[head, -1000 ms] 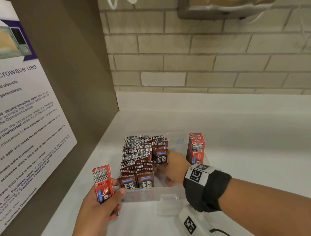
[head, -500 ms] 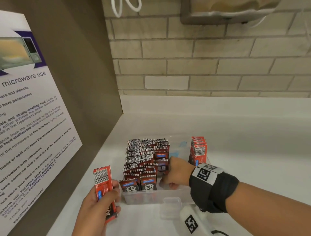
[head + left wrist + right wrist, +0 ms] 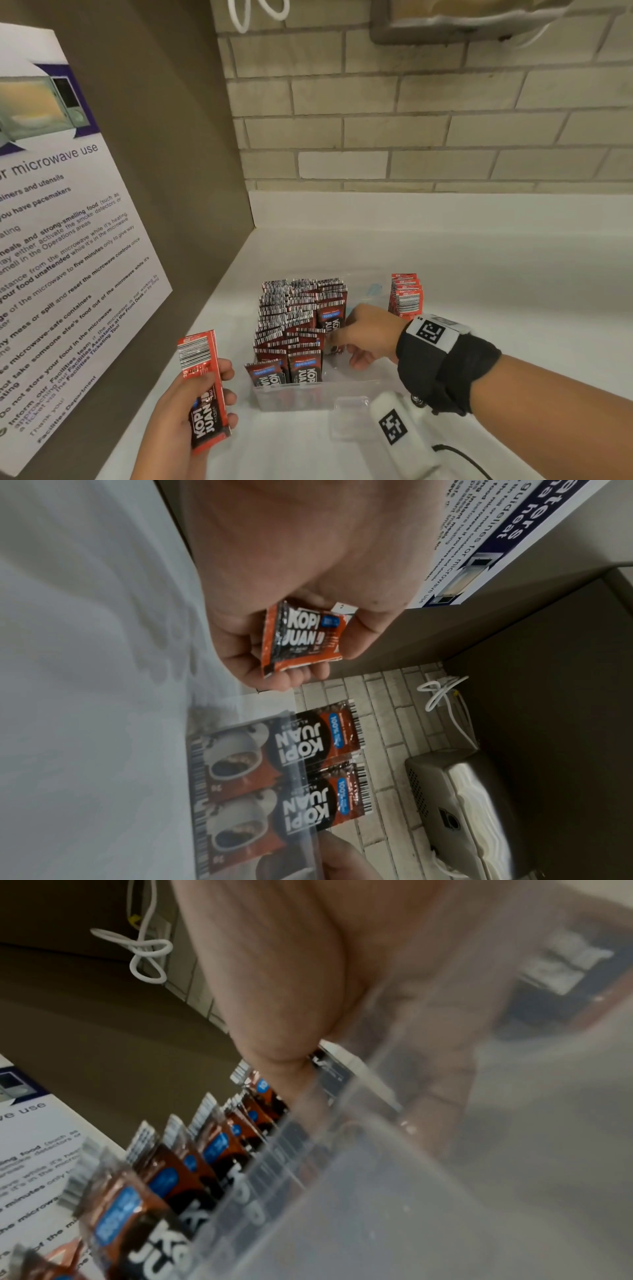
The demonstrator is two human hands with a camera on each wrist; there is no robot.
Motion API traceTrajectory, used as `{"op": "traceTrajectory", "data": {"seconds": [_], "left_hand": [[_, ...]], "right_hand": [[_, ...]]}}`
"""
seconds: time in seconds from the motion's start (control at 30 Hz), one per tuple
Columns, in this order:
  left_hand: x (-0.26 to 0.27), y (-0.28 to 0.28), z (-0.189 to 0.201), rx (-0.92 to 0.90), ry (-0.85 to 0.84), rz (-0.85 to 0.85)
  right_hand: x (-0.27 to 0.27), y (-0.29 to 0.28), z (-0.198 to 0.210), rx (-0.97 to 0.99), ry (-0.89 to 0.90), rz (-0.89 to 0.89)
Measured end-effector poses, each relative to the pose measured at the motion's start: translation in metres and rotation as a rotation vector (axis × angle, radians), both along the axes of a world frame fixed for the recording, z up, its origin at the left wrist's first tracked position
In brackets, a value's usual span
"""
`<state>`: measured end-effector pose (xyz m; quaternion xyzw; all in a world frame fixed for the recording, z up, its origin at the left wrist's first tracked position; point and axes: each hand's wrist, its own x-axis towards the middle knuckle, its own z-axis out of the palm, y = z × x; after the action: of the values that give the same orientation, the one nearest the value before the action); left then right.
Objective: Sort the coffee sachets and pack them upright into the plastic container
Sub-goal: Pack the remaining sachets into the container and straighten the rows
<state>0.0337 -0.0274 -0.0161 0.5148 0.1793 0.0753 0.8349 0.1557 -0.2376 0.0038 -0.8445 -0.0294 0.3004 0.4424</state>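
A clear plastic container [image 3: 356,389] stands on the white counter, and rows of dark-brown coffee sachets [image 3: 291,318] stand upright in its left half. My right hand [image 3: 342,337] reaches into it from the right. Its thumb and fingers pinch one dark sachet [image 3: 334,342] at the edge of the rows; in the right wrist view the thumb [image 3: 281,1053] presses that sachet [image 3: 329,1069] behind the container wall [image 3: 377,1191]. My left hand [image 3: 219,390] grips a small stack of red sachets [image 3: 200,363] left of the container, also seen as red sachets [image 3: 301,637] in the left wrist view.
Another stack of red sachets [image 3: 406,296] stands upright at the container's far right. A small clear lid [image 3: 349,418] and a white marked device [image 3: 397,428] lie in front. A brown side wall with a microwave poster [image 3: 68,257] is close on the left; a brick wall stands behind.
My right hand has shifted slightly nearer along the edge of the dark rows. My left hand still holds the red stack, which now stands a little more upright.
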Motion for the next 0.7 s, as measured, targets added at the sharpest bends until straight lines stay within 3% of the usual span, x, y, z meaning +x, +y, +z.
{"op": "traceTrajectory", "data": {"seconds": [0.4,0.6,0.7], "left_hand": [[-0.001,0.001,0.007,-0.061,-0.069,0.019],[0.000,0.010,0.025,-0.062,-0.197,0.025],[0.007,0.007,0.041,0.025,-0.230,-0.009]], "right_hand": [[-0.003,-0.010,0.016,-0.060,-0.019,0.037],[-0.018,-0.026,0.056,-0.382,-0.408,0.043],[-0.030,-0.028,0.071,-0.262,-0.616,-0.012]]}}
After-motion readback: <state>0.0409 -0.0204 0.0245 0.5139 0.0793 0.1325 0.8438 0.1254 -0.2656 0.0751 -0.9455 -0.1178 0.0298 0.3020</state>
